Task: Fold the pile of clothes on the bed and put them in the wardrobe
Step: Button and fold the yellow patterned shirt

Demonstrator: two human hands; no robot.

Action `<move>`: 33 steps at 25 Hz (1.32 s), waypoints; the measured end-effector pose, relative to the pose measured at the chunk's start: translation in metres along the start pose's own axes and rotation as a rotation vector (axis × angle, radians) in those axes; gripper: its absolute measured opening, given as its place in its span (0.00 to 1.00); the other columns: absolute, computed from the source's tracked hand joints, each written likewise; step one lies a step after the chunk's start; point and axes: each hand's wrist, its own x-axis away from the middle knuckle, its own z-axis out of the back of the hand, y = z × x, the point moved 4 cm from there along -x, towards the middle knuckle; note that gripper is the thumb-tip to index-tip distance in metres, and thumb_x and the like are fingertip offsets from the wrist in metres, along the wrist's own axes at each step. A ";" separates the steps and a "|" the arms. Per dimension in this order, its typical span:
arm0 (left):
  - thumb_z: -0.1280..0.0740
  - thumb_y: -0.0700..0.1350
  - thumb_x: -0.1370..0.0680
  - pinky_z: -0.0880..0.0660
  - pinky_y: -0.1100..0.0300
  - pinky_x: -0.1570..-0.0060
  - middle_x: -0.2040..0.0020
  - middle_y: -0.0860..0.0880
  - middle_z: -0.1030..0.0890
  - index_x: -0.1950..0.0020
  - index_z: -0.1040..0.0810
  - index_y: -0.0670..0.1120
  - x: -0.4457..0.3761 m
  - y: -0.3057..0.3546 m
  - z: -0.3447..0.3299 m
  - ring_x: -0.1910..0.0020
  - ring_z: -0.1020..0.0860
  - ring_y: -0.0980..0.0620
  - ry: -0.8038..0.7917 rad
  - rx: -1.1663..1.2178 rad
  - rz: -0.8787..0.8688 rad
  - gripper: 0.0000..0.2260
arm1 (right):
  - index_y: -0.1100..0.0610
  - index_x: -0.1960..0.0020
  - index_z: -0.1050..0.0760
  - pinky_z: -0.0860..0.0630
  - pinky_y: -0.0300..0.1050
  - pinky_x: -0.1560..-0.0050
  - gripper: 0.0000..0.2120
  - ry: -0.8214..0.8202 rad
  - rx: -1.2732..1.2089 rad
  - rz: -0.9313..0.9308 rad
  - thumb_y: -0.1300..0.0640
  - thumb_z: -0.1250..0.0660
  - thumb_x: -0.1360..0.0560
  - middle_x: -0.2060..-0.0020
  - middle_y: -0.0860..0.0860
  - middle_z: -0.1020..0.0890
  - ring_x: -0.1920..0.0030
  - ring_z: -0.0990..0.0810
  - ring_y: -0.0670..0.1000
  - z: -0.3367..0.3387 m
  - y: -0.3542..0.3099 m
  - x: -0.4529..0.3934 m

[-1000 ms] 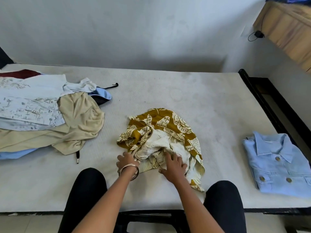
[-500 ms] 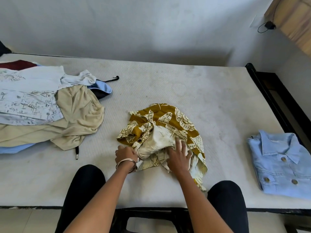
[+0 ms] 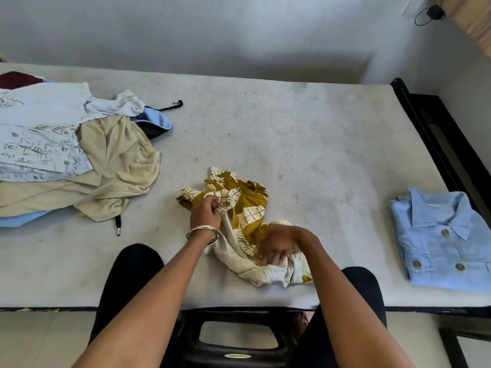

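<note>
A clothes pile [image 3: 66, 160] lies left, a folded shirt [image 3: 441, 240] right. The crumpled garment [image 3: 239, 211], stretched diagonally, is gripped by both hands: left [image 3: 205, 212], right [image 3: 276, 247].

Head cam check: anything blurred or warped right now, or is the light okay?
Head view: right hand smeared by motion blur on the mustard print garment; left hand sharp; wide-angle bends the mattress edges; light soft and even, no glare.

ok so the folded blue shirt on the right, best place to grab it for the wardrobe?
Probably the two long side edges of the folded blue shirt, one hand sliding under each from left and right. It lies flat on the mattress, collar away from the person, buttons up, so a grip from underneath should keep the fold.
</note>
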 end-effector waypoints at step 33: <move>0.32 0.37 0.26 0.27 0.56 0.52 0.53 0.39 0.16 0.48 0.17 0.39 -0.030 0.065 0.131 0.53 0.20 0.40 0.433 0.186 -0.151 0.08 | 0.63 0.60 0.21 0.41 0.42 0.63 0.10 1.534 -0.391 0.268 0.60 0.35 0.22 0.70 0.53 0.23 0.63 0.28 0.56 0.107 -0.005 0.116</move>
